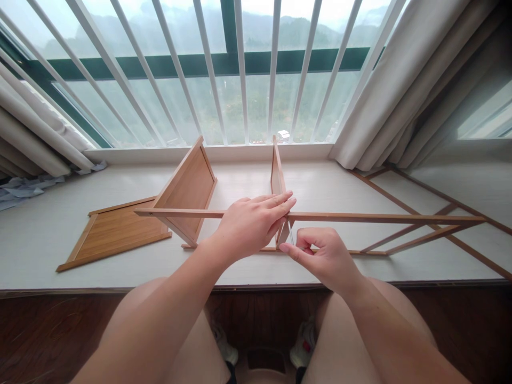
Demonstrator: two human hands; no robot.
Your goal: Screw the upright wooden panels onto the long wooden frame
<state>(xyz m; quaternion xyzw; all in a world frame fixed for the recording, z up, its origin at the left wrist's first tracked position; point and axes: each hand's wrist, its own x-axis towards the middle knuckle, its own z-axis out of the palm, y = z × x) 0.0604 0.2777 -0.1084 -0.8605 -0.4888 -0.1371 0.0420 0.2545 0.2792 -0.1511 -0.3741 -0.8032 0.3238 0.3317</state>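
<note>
My left hand lies across the upper rail of a wooden shelf frame, at its joint with the middle shelf board. Its fingers stretch rightward, pressed together over the joint, and its thumb side bears on the near side of the rail. Just below, my right hand pinches a thin metal hex key. The key's upper end meets the underside of the joint. On its side lies the frame, with another slatted-edge board fixed upright at its left end.
A loose wooden panel rests flat at the left of the white sill. Another wooden side frame lies at the right, partly under the first. Window bars stand behind, with curtains at both sides.
</note>
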